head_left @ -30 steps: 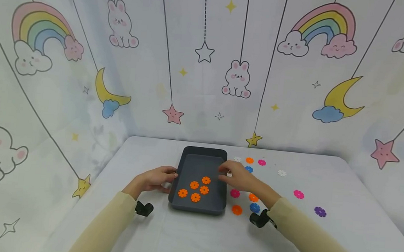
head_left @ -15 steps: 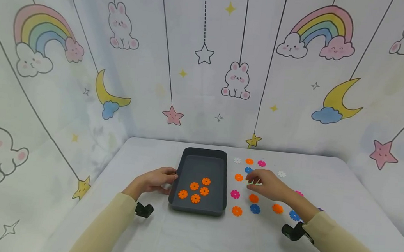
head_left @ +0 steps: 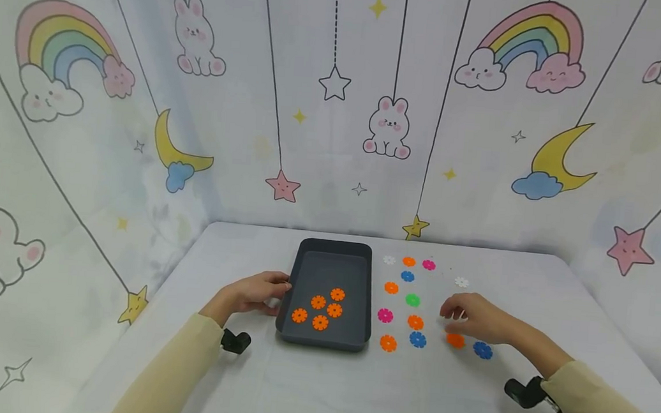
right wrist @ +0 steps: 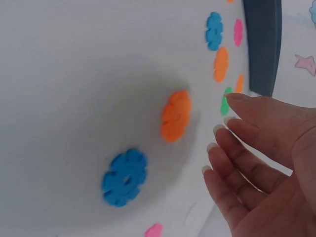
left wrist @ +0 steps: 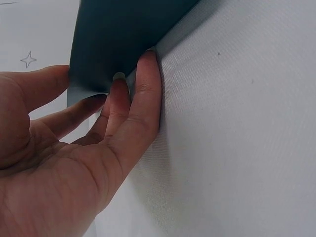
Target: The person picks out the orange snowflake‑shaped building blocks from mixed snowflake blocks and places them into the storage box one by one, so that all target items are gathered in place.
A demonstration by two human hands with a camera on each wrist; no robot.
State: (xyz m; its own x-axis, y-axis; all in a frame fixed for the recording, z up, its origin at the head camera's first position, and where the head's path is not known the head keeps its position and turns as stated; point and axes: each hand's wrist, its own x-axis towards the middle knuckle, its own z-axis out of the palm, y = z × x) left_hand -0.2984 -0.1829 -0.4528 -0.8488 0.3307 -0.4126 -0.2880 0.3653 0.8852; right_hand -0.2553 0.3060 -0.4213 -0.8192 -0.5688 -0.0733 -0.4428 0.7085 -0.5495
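My left hand holds the left side of a dark grey rectangular tray, its fingers bent against the wall and rim. The left wrist view shows the fingertips touching the wall near the table. Several orange flower-shaped plastic discs lie flat inside the tray. Over the table at right is my right hand, its fingers loosely bent and holding nothing. Just below and left of it sits an orange disc, with a blue disc beside that one; the hand appears apart from both.
Between tray and right hand lie more discs, among them a green one, a pink one and a blue one. A white disc lies farther back. A patterned curtain rises behind the white table.
My right hand has moved rightward from the tray's right rim, across the discs. An orange disc and a green disc show where it was. My left hand and the tray stay put.
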